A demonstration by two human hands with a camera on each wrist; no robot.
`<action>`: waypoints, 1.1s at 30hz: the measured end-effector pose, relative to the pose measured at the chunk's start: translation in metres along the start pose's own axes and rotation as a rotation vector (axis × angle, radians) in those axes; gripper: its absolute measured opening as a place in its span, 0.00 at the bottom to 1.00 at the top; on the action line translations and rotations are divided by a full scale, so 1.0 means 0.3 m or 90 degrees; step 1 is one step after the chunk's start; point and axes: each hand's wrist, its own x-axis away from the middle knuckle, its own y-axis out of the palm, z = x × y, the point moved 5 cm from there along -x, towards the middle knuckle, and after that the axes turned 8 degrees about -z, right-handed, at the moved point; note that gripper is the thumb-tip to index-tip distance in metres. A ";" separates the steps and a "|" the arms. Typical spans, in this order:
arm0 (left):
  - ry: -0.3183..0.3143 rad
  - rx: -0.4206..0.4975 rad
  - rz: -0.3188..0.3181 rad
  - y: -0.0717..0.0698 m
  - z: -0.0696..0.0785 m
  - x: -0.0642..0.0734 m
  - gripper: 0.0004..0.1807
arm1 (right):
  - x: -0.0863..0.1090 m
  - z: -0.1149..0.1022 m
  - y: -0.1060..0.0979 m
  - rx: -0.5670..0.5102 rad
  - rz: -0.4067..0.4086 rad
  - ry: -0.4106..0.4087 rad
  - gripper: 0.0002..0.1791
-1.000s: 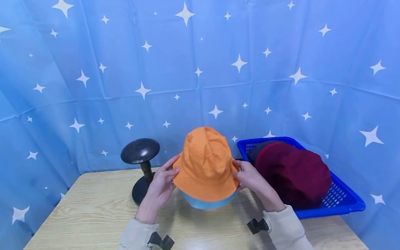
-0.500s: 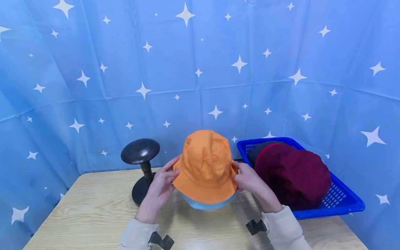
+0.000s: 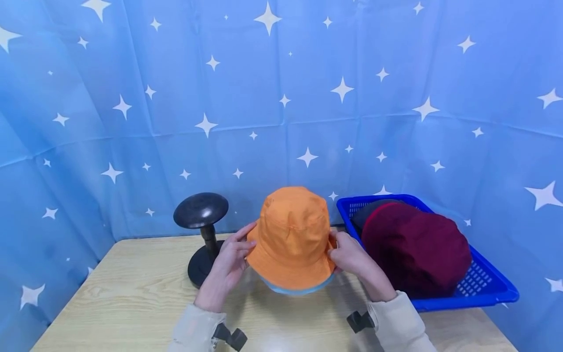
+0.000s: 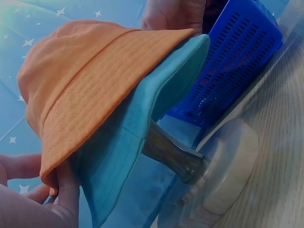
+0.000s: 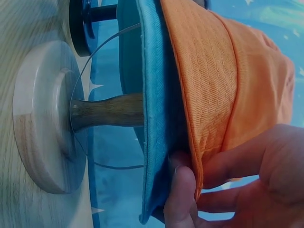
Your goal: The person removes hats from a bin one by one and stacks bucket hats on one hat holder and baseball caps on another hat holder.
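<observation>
An orange bucket hat [image 3: 293,230] sits crown up over a blue bucket hat [image 4: 116,164], whose brim shows beneath it. Both are on a wooden stand; its turned post [image 5: 111,111] and round base [image 4: 232,161] show below the brims. My left hand [image 3: 231,261] pinches the orange brim at its left side. At the right side, my right hand [image 3: 352,254] pinches the same brim, thumb [image 5: 180,197] underneath, between the two brims. A thin cord [image 5: 114,167] loops down from the blue hat around the post.
A black hat stand [image 3: 201,211] with a domed top stands left of the hats. On the right, a blue plastic basket [image 3: 492,296] holds a maroon hat [image 3: 418,249] and a dark grey hat [image 3: 367,209]. A blue star-patterned curtain [image 3: 246,98] hangs behind the wooden table [image 3: 110,293].
The orange hat has come down a little over the blue one, with its crown smoother and less blue showing below. Both hands keep hold of the brim. The head view has shifted slightly.
</observation>
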 end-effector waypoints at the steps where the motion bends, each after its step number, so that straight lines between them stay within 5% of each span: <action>1: 0.000 -0.003 0.001 -0.001 -0.001 -0.002 0.34 | -0.001 0.001 0.000 0.000 0.001 0.002 0.34; 15: 0.007 -0.016 -0.013 -0.008 -0.025 -0.014 0.35 | -0.014 0.016 0.000 0.020 0.000 0.008 0.33; 33: 0.002 -0.053 0.040 -0.006 -0.016 -0.008 0.33 | 0.004 0.001 -0.018 0.019 0.004 -0.014 0.34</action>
